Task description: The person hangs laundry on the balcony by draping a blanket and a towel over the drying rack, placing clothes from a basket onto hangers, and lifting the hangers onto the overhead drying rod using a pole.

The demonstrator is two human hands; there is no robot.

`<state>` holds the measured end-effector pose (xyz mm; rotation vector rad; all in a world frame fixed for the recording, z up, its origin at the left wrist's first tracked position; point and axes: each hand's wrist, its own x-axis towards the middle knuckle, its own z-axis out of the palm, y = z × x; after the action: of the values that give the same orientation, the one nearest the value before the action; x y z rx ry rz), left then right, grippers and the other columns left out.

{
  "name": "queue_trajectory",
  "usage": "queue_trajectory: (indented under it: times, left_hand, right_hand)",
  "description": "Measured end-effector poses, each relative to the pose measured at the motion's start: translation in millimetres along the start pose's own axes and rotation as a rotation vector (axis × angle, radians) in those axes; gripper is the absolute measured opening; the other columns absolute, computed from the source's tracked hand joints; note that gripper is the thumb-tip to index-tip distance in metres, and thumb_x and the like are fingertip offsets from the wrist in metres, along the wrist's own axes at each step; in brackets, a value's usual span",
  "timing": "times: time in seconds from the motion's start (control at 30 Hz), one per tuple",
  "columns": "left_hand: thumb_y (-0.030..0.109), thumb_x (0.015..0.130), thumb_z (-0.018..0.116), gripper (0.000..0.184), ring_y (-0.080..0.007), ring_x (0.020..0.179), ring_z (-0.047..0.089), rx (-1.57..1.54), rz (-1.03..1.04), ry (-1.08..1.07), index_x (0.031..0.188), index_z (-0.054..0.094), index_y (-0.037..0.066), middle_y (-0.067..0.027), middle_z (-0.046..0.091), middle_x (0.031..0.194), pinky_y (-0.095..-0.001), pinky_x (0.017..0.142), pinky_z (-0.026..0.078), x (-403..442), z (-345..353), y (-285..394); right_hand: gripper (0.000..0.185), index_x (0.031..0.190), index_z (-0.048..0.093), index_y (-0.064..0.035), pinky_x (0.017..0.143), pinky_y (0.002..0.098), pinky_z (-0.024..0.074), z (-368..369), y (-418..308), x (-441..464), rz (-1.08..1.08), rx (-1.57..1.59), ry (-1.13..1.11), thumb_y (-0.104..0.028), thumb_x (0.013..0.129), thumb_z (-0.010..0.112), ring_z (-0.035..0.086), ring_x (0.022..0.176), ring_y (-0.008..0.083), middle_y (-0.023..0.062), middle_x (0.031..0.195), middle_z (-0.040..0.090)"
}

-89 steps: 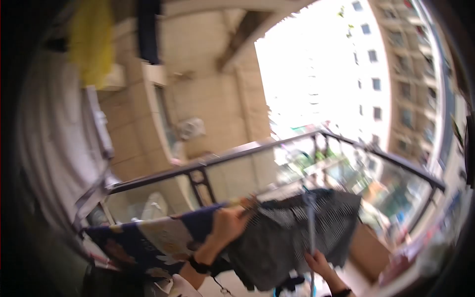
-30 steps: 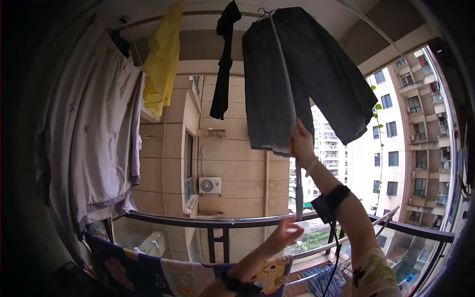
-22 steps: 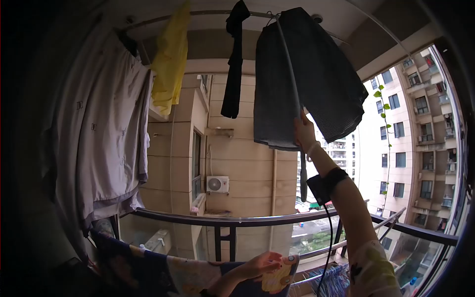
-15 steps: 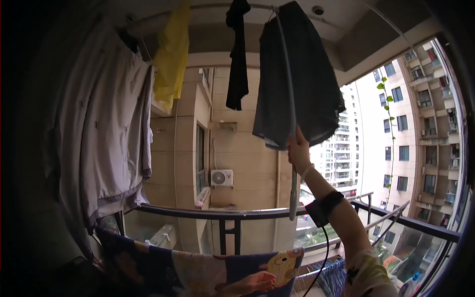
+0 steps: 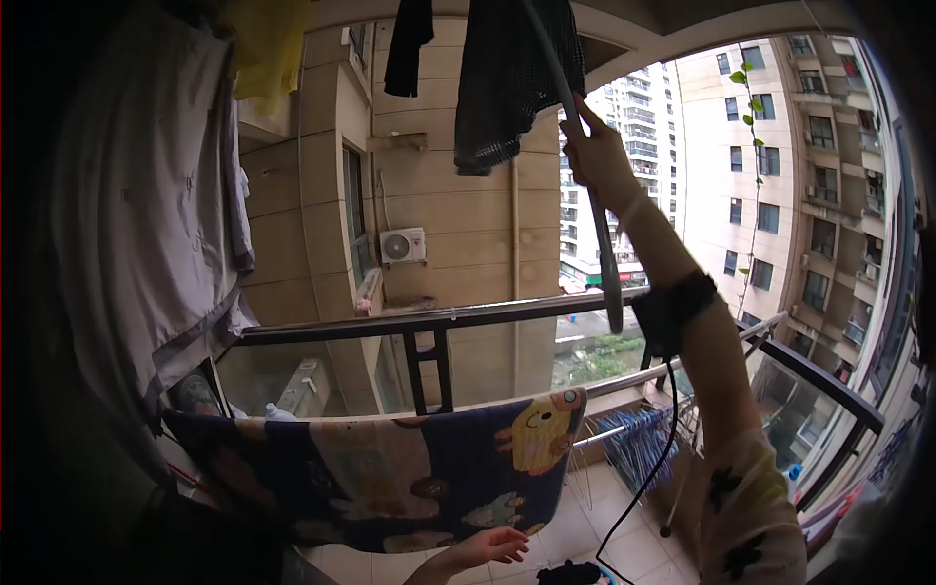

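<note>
My right hand (image 5: 597, 156) is raised and wrapped around a long grey pole (image 5: 606, 263), which slants up across the front of a dark garment (image 5: 512, 88). The garment hangs at the top, its upper part cut off by the frame. A black strip of cloth (image 5: 409, 49) hangs to its left. Low in the view, my left hand (image 5: 492, 546) holds nothing, fingers stretched out and a little apart. It is nearest to the lower edge of a dark blue cartoon-patterned blanket (image 5: 380, 478) draped over a rail.
A grey-lilac sheet (image 5: 146, 205) and a yellow cloth (image 5: 268, 49) hang on the left. A balcony railing (image 5: 487, 317) runs across the middle. Blue hangers (image 5: 639, 444) cluster at lower right. A black cable (image 5: 668, 439) trails from a device (image 5: 668, 307) on my right forearm.
The view has tilted down and turned right, showing more blanket and floor. The dark garment has turned and looks narrower. My right hand stays on the pole; the left remains low.
</note>
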<state>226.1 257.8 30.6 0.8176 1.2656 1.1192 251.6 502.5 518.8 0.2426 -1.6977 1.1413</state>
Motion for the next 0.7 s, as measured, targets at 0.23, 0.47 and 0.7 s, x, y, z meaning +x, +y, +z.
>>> queue_trajectory:
  times: [0.23, 0.47, 0.7]
  left_hand:
    - [0.032, 0.091, 0.053, 0.037, -0.0137, 0.095, 0.057, 0.009, 0.018, -0.098, 0.118, 0.048, 0.007, -0.0055, 0.057, 0.106, -0.0277, 0.085, 0.044, 11.3, 21.2, -20.6]
    - [0.025, 0.091, 0.054, 0.032, -0.015, 0.093, 0.058, -0.04, -0.021, -0.086, 0.115, 0.049, 0.005, -0.0064, 0.058, 0.105, -0.0284, 0.083, 0.046, -28.8, 46.1, -56.3]
    - [0.023, 0.092, 0.052, 0.028, -0.0172, 0.088, 0.061, 0.032, -0.059, -0.16, 0.112, 0.051, 0.003, -0.0099, 0.06, 0.099, -0.0295, 0.079, 0.049, 45.4, 19.9, -66.8]
  right_hand:
    - [0.06, 0.138, 0.028, -0.0027, 0.037, 0.0214, 0.0331, -1.0, -8.6, -62.3, -0.02, 0.021, 0.025, -0.018, 0.087, 0.056, 0.037, 0.042, 0.0053, 0.0002, 0.056, 0.046]
    - [0.021, 0.098, 0.048, -0.0016, 0.056, 0.026, 0.0509, -77.6, -20.3, -255.0, 0.266, 0.093, 0.134, 0.0, 0.078, 0.055, 0.056, 0.054, 0.0114, 0.0055, 0.061, 0.054]
    - [0.026, 0.107, 0.048, -0.0047, 0.045, 0.0201, 0.0438, -161.5, -29.3, -332.6, 0.377, -0.215, 0.297, -0.012, 0.085, 0.059, 0.05, 0.048, 0.007, 0.0022, 0.061, 0.053]
